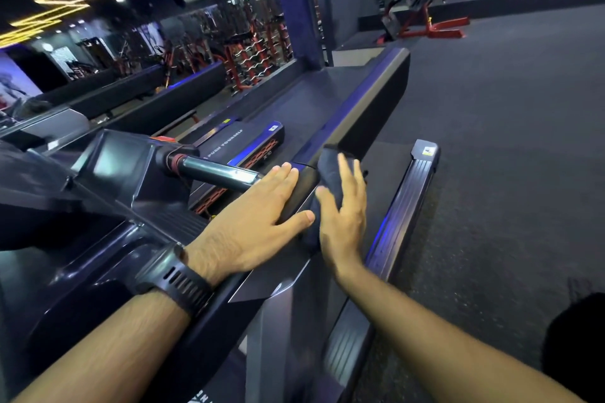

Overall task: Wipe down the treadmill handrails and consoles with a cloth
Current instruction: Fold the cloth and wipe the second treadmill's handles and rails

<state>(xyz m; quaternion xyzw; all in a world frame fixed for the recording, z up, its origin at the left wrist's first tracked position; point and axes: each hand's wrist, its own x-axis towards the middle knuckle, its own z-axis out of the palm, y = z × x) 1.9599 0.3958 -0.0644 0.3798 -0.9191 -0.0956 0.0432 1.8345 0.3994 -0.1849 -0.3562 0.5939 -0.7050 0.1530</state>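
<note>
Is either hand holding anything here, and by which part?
Nothing gripped: right hand presses the dark cloth flat against the handrail; left hand rests on it.

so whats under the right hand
A dark cloth lies under the right hand, whose straight fingers press it onto the treadmill handrail. The rail surface beneath the cloth is covered, so its state cannot be seen.

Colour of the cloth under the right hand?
Dark, near-black navy cloth; it shows best in the head view, the only one.
</note>
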